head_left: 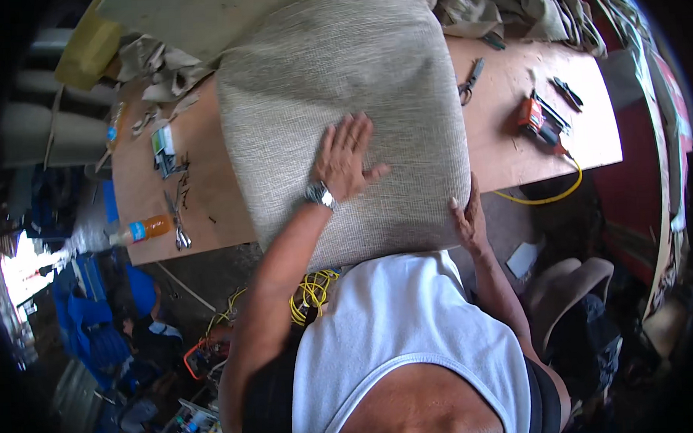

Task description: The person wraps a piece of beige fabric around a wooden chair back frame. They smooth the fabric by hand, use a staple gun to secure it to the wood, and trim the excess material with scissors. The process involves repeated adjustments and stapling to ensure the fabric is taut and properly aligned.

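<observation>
A large cushion covered in grey-beige woven fabric lies across the workbench, its near edge against my body. My left hand, with a watch at the wrist, rests flat on the middle of its top, fingers spread. At the cushion's right edge, near the front corner, my right hand grips the side. Its thumb is over the top and its fingers run along the edge. The underside of the cushion is hidden.
Right of the cushion are scissors, an orange-and-black staple gun with a yellow hose, and black pliers. Leftward lie another pair of scissors and a bottle of orange liquid. Loose fabric is heaped behind.
</observation>
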Demonstrator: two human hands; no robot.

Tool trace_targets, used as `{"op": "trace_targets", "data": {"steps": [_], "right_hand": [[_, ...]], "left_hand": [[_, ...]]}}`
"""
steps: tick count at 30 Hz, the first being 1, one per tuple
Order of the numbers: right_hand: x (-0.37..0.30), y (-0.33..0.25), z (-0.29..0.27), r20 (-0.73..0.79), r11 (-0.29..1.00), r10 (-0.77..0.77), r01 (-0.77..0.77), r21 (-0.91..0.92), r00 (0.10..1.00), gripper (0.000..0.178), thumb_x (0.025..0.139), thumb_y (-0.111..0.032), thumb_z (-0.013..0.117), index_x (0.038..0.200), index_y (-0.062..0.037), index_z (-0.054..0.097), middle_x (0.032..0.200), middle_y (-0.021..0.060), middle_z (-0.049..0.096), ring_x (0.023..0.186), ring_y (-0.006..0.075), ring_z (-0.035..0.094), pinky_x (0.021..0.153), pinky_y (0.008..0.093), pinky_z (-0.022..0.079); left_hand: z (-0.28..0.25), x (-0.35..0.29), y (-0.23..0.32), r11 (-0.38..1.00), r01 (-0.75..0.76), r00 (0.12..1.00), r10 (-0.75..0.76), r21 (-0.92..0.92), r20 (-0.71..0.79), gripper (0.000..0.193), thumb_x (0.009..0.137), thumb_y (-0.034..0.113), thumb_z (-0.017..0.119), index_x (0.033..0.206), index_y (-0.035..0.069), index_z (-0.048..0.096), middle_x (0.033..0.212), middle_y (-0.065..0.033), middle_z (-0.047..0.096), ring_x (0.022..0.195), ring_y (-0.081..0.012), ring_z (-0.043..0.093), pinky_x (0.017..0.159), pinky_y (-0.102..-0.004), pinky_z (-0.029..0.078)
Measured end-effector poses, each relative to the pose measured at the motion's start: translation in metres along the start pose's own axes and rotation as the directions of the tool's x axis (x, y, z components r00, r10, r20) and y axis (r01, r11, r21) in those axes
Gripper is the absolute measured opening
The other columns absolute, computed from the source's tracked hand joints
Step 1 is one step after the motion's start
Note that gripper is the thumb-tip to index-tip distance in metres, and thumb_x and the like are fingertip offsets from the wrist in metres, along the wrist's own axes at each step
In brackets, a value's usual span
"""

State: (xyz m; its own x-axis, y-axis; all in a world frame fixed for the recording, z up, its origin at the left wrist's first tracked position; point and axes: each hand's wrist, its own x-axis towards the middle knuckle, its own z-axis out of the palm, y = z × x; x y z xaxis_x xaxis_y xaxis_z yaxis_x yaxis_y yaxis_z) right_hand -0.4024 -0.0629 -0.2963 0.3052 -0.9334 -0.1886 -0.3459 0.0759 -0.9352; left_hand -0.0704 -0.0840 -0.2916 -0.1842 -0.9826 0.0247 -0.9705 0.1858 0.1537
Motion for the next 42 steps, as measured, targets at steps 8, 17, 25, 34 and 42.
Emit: {"op": "trace_targets", "data": {"steps": [8, 17, 25, 34, 42], "right_hand": [[-0.041, -0.006, 0.018, -0.003, 0.988, 0.084, -0.083, -0.133, 0.996, 0.114, 0.089, -0.062, 0.064, 0.159, 0.0048, 0.003, 0.161, 0.0323, 0.018, 0.153, 0.0411, 0.015, 0.125, 0.0471, 0.017], [0.125, -0.080, 0.030, 0.021, 0.650, -0.242, 0.178, -0.738, 0.970, 0.135, 0.079, -0.088, 0.052, 0.153, 0.0150, 0.008, 0.160, 0.0380, 0.013, 0.152, 0.0490, 0.013, 0.125, 0.0530, 0.019], [0.260, -0.129, 0.052, 0.008, 0.452, -0.388, 0.198, -0.870, 0.922, 0.119, 0.079, -0.067, 0.073, 0.156, 0.0069, 0.021, 0.164, 0.0323, 0.012, 0.152, 0.0489, 0.014, 0.117, 0.0648, 0.028], [0.311, -0.137, 0.088, -0.041, 0.266, -0.167, 0.005, -0.964, 0.985, 0.090, 0.087, -0.062, 0.064, 0.155, -0.0102, 0.038, 0.160, 0.0232, 0.029, 0.141, 0.0635, 0.021, 0.095, 0.0765, 0.038], [0.231, -0.071, -0.046, -0.031, 0.886, -0.262, 0.253, 0.388, 0.965, 0.071, 0.100, -0.050, 0.056, 0.152, -0.0050, 0.039, 0.154, 0.0232, 0.040, 0.137, 0.0374, 0.048, 0.113, 0.0487, 0.040]], "left_hand": [[-0.014, 0.120, -0.075, 0.978, 0.206, 0.957, -0.197, 0.019, -0.212, 0.087, 0.100, 0.064, 0.039, 0.156, -0.001, 0.030, 0.164, -0.0220, 0.028, 0.153, -0.0372, 0.024, 0.125, -0.0505, 0.015], [0.010, 0.115, -0.079, 0.975, 0.204, 0.973, -0.192, 0.092, -0.127, 0.082, 0.101, 0.058, 0.038, 0.158, -0.001, 0.027, 0.164, -0.0207, 0.029, 0.153, -0.0346, 0.024, 0.126, -0.0468, 0.013], [0.008, 0.118, -0.077, 0.978, 0.211, 0.977, -0.210, 0.004, -0.039, 0.084, 0.100, 0.054, 0.047, 0.155, -0.007, 0.029, 0.160, -0.0243, 0.033, 0.151, -0.0355, 0.027, 0.125, -0.0487, 0.014], [0.005, 0.140, -0.068, 0.910, 0.403, 0.915, -0.398, -0.096, 0.066, 0.085, 0.102, 0.059, 0.033, 0.155, -0.006, 0.028, 0.163, -0.0258, 0.026, 0.154, -0.0379, 0.019, 0.124, -0.0518, 0.011], [0.035, 0.152, -0.058, 0.880, 0.475, 0.869, -0.473, -0.024, -0.145, 0.080, 0.105, 0.054, 0.022, 0.156, -0.007, 0.024, 0.163, -0.0272, 0.025, 0.153, -0.0423, 0.018, 0.123, -0.0555, 0.008]]}}
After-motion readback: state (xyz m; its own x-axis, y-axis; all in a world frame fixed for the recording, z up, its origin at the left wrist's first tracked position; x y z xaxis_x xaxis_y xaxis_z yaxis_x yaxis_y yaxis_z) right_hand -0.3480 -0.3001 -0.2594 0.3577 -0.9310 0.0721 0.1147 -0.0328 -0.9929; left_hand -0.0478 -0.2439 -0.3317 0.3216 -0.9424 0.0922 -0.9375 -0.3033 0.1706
